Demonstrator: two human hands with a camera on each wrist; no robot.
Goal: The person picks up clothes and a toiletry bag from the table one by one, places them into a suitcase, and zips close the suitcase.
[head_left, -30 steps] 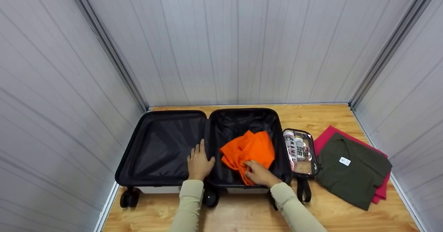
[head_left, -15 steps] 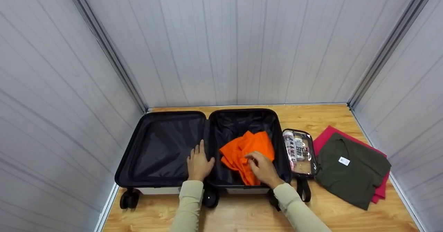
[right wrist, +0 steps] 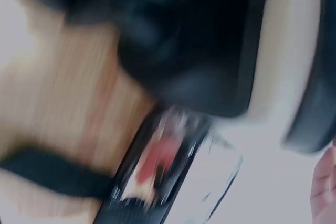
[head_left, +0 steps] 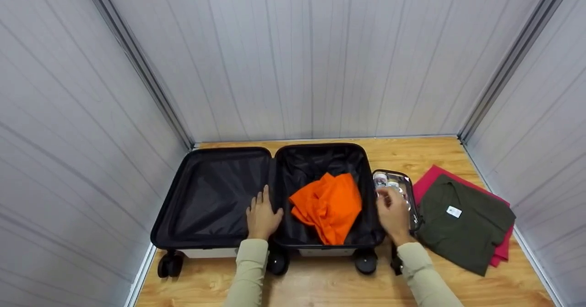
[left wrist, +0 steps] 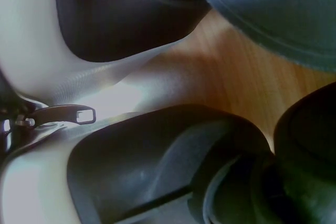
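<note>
My left hand (head_left: pixel 263 218) lies with straight fingers over the middle edge of an open black-lined suitcase (head_left: pixel 215 197), where its two halves meet. Crumpled orange cloth (head_left: pixel 327 206) fills much of the right half. Above a clear toiletry bag (head_left: pixel 414 215) with bottles in it hovers my right hand (head_left: pixel 394 213), fingers loosely bent and nothing seen in them. Motion blurs the right wrist view, where the bag (right wrist: pixel 152 166) shows beside the suitcase. A zipper pull (left wrist: pixel 63 114) and a black wheel housing (left wrist: pixel 157 161) appear in the left wrist view.
To the right, a dark green shirt (head_left: pixel 462 224) with a white tag lies on red cloth (head_left: pixel 432 176). Pale panel walls (head_left: pixel 293 60) stand behind and at both sides. Black wheels (head_left: pixel 366 261) stick out from the suitcase's near side onto the wooden floor (head_left: pixel 320 284).
My right hand has left the orange cloth and moved right, over the toiletry bag. The cloth stays in the suitcase's right half. My left hand has hardly moved.
</note>
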